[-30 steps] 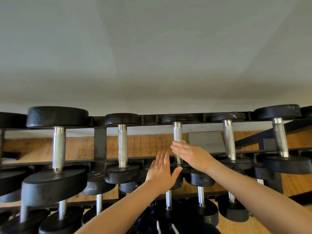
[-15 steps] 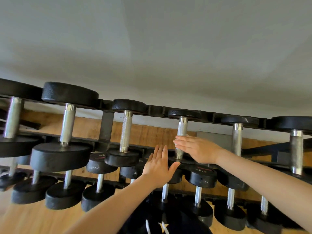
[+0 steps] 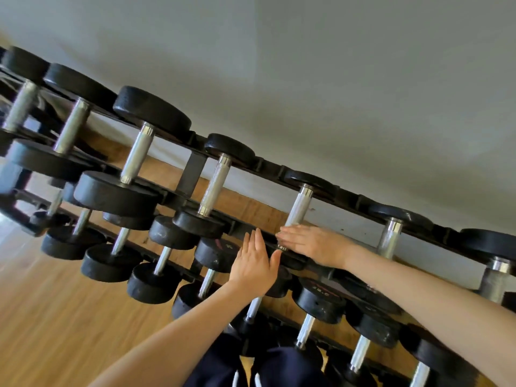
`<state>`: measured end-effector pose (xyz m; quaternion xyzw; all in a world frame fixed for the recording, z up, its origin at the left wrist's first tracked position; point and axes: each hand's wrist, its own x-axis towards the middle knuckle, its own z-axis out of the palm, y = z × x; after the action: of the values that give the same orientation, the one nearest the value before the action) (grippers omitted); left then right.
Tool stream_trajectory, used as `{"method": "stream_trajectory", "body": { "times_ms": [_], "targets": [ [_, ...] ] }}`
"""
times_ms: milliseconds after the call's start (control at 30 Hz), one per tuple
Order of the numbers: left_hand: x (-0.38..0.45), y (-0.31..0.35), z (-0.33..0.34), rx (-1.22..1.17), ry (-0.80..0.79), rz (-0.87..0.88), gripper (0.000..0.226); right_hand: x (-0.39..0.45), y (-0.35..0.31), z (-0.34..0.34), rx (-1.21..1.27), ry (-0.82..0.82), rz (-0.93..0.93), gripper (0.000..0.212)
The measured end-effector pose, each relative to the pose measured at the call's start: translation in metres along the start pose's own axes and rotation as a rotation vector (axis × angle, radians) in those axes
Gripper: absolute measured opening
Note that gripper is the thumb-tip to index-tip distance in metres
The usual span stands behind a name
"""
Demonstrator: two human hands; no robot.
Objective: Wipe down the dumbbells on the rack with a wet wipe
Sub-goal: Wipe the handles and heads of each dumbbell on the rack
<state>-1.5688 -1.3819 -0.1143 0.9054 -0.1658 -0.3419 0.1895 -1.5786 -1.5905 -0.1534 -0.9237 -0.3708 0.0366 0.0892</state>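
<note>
The black rack (image 3: 351, 195) is holding rows of dumbbells (image 3: 212, 188). The right hand (image 3: 315, 244) is lying flat, fingers straight, across one chrome handle (image 3: 297, 205); the left hand (image 3: 255, 265) is pressing flat beside it. No wipe is showing. Wooden floor (image 3: 55, 317) and a grey wall (image 3: 335, 79) are surrounding it.

Seven black round-headed dumbbells with chrome handles (image 3: 214, 185) are showing on the top tier of the black metal rack (image 3: 192, 171); two bare hands (image 3: 254, 268) are reaching in at its front edge.
</note>
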Motion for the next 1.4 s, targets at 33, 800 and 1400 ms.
{"method": "stream_trajectory", "body": {
  "times_ms": [33,800,1400],
  "targets": [
    [0.000,0.001,0.002,-0.003,0.013,-0.014,0.072,0.001,0.006,-0.002,0.009,-0.012,0.010,0.062],
    [0.000,0.000,0.025,-0.187,0.156,-0.046,0.098,0.100,0.014,-0.072,0.109,-0.728,0.342,0.055],
    [-0.001,-0.001,0.027,-0.188,0.159,-0.049,0.096,0.095,0.007,-0.063,0.064,-0.761,0.249,0.048]
  ]
}}
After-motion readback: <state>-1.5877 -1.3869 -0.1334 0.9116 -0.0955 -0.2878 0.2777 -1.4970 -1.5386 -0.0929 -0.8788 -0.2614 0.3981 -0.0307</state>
